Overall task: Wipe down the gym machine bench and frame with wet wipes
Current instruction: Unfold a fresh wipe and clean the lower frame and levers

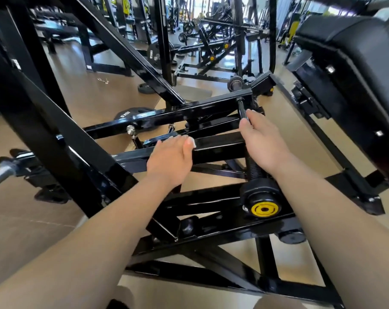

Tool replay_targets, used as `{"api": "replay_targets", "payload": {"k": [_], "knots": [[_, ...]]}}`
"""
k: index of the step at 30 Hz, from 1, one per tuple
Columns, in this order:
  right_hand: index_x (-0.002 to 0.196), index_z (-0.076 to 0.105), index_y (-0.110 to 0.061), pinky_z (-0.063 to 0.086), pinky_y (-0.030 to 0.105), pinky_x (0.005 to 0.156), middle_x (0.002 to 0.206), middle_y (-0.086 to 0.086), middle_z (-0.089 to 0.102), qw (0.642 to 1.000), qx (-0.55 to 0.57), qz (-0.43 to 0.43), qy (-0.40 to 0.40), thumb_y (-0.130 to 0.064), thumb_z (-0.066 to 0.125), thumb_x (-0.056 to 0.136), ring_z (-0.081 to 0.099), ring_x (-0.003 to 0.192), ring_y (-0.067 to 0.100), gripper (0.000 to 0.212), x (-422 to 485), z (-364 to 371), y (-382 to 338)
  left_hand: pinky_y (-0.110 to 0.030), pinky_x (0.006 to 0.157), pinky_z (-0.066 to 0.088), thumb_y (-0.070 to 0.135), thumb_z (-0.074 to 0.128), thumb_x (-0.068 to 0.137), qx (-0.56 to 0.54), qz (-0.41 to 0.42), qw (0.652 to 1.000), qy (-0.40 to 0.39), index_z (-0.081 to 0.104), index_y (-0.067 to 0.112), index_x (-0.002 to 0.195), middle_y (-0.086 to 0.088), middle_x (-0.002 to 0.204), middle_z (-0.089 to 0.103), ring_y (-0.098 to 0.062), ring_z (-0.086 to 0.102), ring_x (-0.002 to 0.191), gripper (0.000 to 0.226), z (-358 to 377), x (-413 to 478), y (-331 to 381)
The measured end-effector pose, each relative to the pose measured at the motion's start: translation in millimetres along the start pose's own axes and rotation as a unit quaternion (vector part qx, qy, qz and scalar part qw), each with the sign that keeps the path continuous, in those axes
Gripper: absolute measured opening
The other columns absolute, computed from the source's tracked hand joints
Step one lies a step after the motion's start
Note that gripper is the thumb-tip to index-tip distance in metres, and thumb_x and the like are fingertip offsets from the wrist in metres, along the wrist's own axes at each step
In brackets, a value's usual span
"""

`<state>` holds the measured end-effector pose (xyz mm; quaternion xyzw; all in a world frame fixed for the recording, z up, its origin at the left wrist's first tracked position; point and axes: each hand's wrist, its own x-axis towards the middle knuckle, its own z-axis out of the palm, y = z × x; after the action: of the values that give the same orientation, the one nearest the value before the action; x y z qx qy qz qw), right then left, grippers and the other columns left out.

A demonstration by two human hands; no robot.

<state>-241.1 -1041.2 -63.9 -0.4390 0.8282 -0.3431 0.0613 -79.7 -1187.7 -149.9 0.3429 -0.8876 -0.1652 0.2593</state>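
Head view: both hands low on the black frame (62, 139).

Left hand (170, 159) lies palm down on a square bar (220, 148). Its fingers are together and nearly straight across the bar's top, with the thumb spread to the right. There is a small white patch at the thumb tip; cannot tell whether it is a wipe or the nail. Right hand (263, 143) grips a thin rod (242, 108), fingers curled round it and thumb on the near side. The rod runs on past the fingertips to a crossbeam (189, 112). The bench (356, 52) is tilted, up and right of the right fingers, well apart. A yellow cap (264, 209) sits below the right wrist. A 10KG plate (131, 114) lies on the floor beyond the left fingers, partly behind the crossbeam.
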Motion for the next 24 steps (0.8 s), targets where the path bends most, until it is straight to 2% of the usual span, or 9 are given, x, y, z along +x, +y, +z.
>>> {"api": "replay_targets", "payload": {"k": [3, 6, 9, 11, 13, 15, 18, 21, 24], "knots": [[0.118, 0.064, -0.026, 0.031, 0.042, 0.113, 0.131, -0.001, 0.059, 0.994, -0.106, -0.025, -0.03, -0.048, 0.032, 0.103, 0.037, 0.144, 0.031, 0.042, 0.3, 1.0, 2.3, -0.038, 0.075, 0.042, 0.033, 0.024, 0.111, 0.015, -0.039, 0.997, 0.065, 0.056, 0.023, 0.099, 0.002, 0.095, 0.059, -0.026, 0.059, 0.092, 0.036, 5.2, -10.0, 21.6], [0.155, 0.044, -0.019, 0.009, 0.035, 0.125, 0.164, -0.001, 0.035, 0.981, -0.183, -0.029, -0.057, -0.052, 0.031, 0.107, 0.014, 0.155, 0.022, 0.061, 0.0, -0.2, 1.5, -0.029, 0.064, 0.042, 0.039, 0.021, 0.11, -0.027, 0.015, 0.991, 0.129, 0.06, 0.021, 0.108, 0.005, 0.091, 0.061, -0.017, 0.058, 0.079, 0.043, 6.8, -41.0, 40.8], [0.155, 0.044, -0.019, 0.007, 0.033, 0.127, 0.164, -0.001, 0.035, 0.983, -0.175, -0.032, -0.049, -0.055, 0.031, 0.106, 0.014, 0.154, 0.019, 0.063, -3.4, -3.1, -7.5, -0.033, 0.076, 0.049, 0.038, 0.023, 0.11, -0.101, 0.044, 0.988, 0.106, 0.061, 0.021, 0.115, 0.006, 0.095, 0.063, -0.019, 0.061, 0.084, 0.041, 6.4, -66.9, 42.1], [0.156, 0.041, -0.02, -0.001, 0.031, 0.127, 0.167, 0.0, 0.03, 0.98, -0.179, -0.018, -0.088, -0.057, 0.031, 0.104, 0.009, 0.156, 0.012, 0.065, -9.7, -3.3, -12.4, -0.036, 0.096, 0.046, 0.037, 0.026, 0.112, -0.139, 0.053, 0.989, -0.012, 0.056, 0.024, 0.135, -0.001, 0.122, 0.067, -0.025, 0.063, 0.109, 0.041, 14.4, -90.1, 51.8], [0.159, 0.036, -0.024, -0.004, 0.036, 0.127, 0.17, 0.0, 0.02, 0.963, -0.233, -0.002, -0.137, -0.059, 0.032, 0.103, 0.001, 0.158, 0.014, 0.066, -21.3, -8.9, -14.6, -0.031, 0.113, 0.033, 0.042, 0.022, 0.112, -0.142, 0.071, 0.973, -0.167, 0.04, 0.028, 0.154, -0.001, 0.156, 0.047, -0.021, 0.046, 0.14, 0.048, 28.4, -115.9, 65.5], [0.15, 0.05, -0.025, 0.018, 0.041, 0.123, 0.163, 0.004, 0.036, 0.962, -0.239, 0.001, -0.13, -0.057, 0.04, 0.104, 0.017, 0.155, 0.027, 0.058, -40.7, -22.0, -20.6, -0.033, 0.125, 0.015, 0.048, 0.011, 0.11, -0.111, 0.06, 0.963, -0.237, 0.027, 0.03, 0.16, 0.005, 0.169, 0.022, -0.015, 0.024, 0.154, 0.055, 34.6, -127.2, 68.1], [0.131, 0.064, -0.016, 0.036, 0.032, 0.097, 0.134, 0.005, 0.061, 0.99, -0.104, 0.012, -0.091, -0.048, 0.041, 0.107, 0.048, 0.13, 0.021, 0.047, -79.3, -32.0, -35.3, -0.046, 0.127, 0.014, 0.046, 0.005, 0.109, -0.048, 0.005, 0.958, -0.282, 0.028, 0.021, 0.158, -0.003, 0.169, 0.015, -0.022, 0.02, 0.155, 0.059, 42.1, -110.4, 47.5], [0.143, 0.056, -0.019, 0.031, 0.037, 0.114, 0.162, 0.001, 0.039, 0.982, -0.157, -0.016, -0.101, -0.048, 0.043, 0.105, 0.023, 0.153, 0.013, 0.05, -102.2, -18.4, -35.8, -0.051, 0.115, 0.036, 0.038, 0.013, 0.106, -0.003, -0.071, 0.955, -0.287, 0.031, 0.019, 0.15, -0.007, 0.162, 0.023, -0.025, 0.031, 0.148, 0.051, 53.8, -99.1, 29.7], [0.149, 0.05, -0.02, 0.028, 0.043, 0.12, 0.171, -0.007, 0.019, 0.978, -0.182, 0.003, -0.103, -0.049, 0.038, 0.105, 0.006, 0.158, 0.009, 0.054, -102.7, -12.0, -32.7, -0.047, 0.109, 0.042, 0.034, 0.019, 0.109, -0.041, -0.09, 0.966, -0.238, 0.032, 0.023, 0.154, -0.001, 0.161, 0.033, -0.03, 0.045, 0.14, 0.048, 64.2, -104.5, 33.3]]}}
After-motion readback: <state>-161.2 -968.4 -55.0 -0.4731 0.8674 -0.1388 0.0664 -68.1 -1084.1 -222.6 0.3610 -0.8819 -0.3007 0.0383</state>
